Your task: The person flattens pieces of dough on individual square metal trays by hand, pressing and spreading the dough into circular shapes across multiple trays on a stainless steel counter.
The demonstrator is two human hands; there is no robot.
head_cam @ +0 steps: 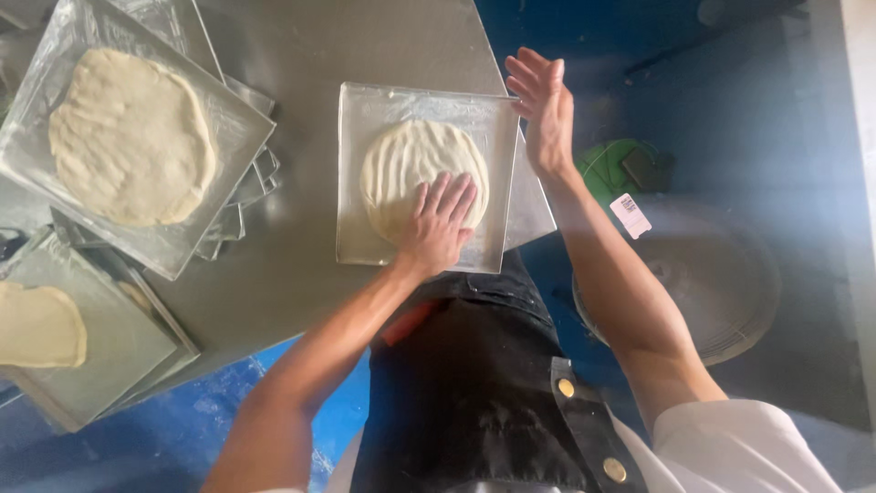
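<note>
Under left hand [436, 224], dough round [411, 164]

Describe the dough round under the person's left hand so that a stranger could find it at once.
On the steel table, find the square clear tray at the near edge. The dough round lies on it under the left hand. The other rounds, on stacked trays at the table's left, are untouched.

I see a metal table [301, 274] with a square tray [360, 173] near its right edge, a flattened dough round [406, 164] on it. My left hand [436, 224] lies flat on that dough; my right hand [546, 110] hovers off the tray's right side. Further left, a second dough [128, 137] rests on stacked trays [233, 196], with a third dough [36, 324] nearer me.
</note>
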